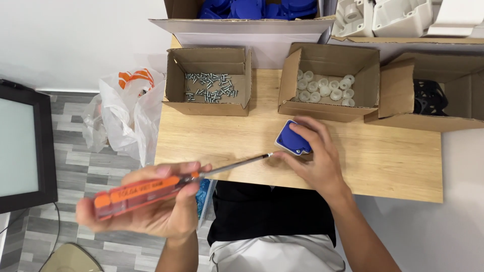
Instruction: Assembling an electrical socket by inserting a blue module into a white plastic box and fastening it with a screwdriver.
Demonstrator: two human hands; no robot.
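Screwdriver (166, 189) with an orange handle lies in the left hand (151, 206), whose grip is clenched round the handle out past the near edge of the wooden worktop (393, 161), the slim steel shaft reaching across to the right, where its tip sits at the fingertips of the right hand (315, 161). That hand's grip is pressed down on a blue plastic part (294, 137) lying flat on the worktop just in front of the box of white plastic rings (325, 88); whether a screw is pinched at the tip is too small to tell. To do this well, I judge the shaft should be brought more upright over the part before turning, since it lies at a low slant and a slanted tip tends to slip out of a screw head. The right fingers should steady the tip while the palm stops the part sliding. The box of screws (209, 85) stands near, to the left of the rings, well within reach, and a white plastic bag (126, 113) hangs off the worktop's left end
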